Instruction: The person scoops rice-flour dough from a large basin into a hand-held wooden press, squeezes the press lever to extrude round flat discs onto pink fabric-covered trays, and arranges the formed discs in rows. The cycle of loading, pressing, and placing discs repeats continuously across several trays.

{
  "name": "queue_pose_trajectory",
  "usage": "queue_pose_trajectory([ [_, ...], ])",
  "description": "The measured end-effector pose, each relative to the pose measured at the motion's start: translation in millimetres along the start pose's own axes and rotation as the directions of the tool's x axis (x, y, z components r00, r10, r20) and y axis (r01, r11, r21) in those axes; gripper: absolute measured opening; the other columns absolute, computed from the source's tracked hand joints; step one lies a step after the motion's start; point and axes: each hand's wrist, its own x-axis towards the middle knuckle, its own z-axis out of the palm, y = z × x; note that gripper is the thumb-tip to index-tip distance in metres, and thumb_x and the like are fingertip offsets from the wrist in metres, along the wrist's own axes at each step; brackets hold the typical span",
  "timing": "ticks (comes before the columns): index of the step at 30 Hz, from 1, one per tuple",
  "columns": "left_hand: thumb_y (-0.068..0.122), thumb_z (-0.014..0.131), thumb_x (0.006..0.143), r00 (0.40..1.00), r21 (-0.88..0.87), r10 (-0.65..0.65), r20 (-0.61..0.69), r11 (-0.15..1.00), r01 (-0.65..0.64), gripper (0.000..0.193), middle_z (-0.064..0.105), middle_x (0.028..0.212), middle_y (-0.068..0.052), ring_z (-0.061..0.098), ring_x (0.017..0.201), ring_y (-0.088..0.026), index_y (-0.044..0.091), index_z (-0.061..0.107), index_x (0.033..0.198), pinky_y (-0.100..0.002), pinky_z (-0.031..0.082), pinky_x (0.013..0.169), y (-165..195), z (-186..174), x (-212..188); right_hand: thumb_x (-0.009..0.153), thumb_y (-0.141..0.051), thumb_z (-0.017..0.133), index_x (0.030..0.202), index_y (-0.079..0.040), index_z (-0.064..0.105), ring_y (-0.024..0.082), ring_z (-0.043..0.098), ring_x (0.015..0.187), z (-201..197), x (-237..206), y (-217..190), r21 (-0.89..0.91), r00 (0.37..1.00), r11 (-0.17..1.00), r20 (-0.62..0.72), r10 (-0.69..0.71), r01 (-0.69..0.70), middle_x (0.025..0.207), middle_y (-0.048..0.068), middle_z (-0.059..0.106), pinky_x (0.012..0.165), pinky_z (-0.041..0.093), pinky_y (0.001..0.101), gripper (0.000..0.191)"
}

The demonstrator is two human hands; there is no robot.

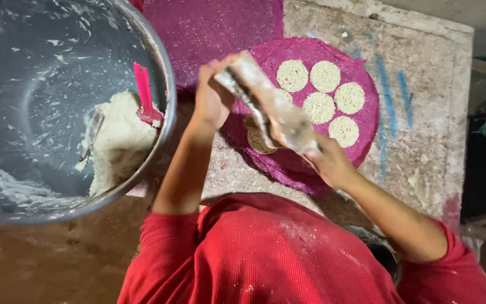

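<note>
We see our left hand [212, 98] and right hand [328, 164] both closed around a long dough-smeared metal press [268, 107], held tilted above a round magenta woven mat [361, 146] on the rough stone counter [428, 112]. The left hand clamps the upper end, the right the lower end; its fingers are mostly hidden under the tool. Five small round white noodle discs [324, 107] lie on the mat, and a sixth [259, 143] is half covered by the press, so we cannot make out its shape. A second magenta mat [215, 28] is cut off at the top. To our left, a large grey metal basin [167, 84], partly out of view, holds white dough [119, 141], a pink scraper [144, 95] and something blurred beside it.
</note>
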Motion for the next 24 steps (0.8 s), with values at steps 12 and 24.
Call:
queue_pose_trajectory([
  [12,0.041,0.094,0.068,0.992,0.974,-0.003,0.125,0.189,-0.122,0.119,0.046,0.148,-0.020,0.044,0.132,-0.035,-0.001,0.027,0.156,-0.049,0.033,0.114,-62.8,38.5,-92.6,0.085,-0.086,0.057,0.121,-0.004,0.045,0.013,0.055,0.072,-5.8,-60.9,-0.5,0.170,0.852,0.904,-0.438,-0.287,0.392,0.097,0.004,0.056,0.059,0.046,0.0276,0.090],
  [24,0.040,0.092,0.071,0.993,0.942,0.118,0.005,0.333,-0.044,0.114,0.045,0.152,-0.024,0.041,0.140,-0.038,0.000,0.028,0.156,-0.053,0.032,0.118,0.5,3.6,-145.4,0.112,-0.038,0.066,0.112,-0.002,0.059,0.008,0.051,0.057,-20.6,23.7,-11.1,0.105,0.896,0.925,-0.309,-0.319,0.366,0.077,0.000,0.058,0.047,0.040,0.0218,0.037],
])
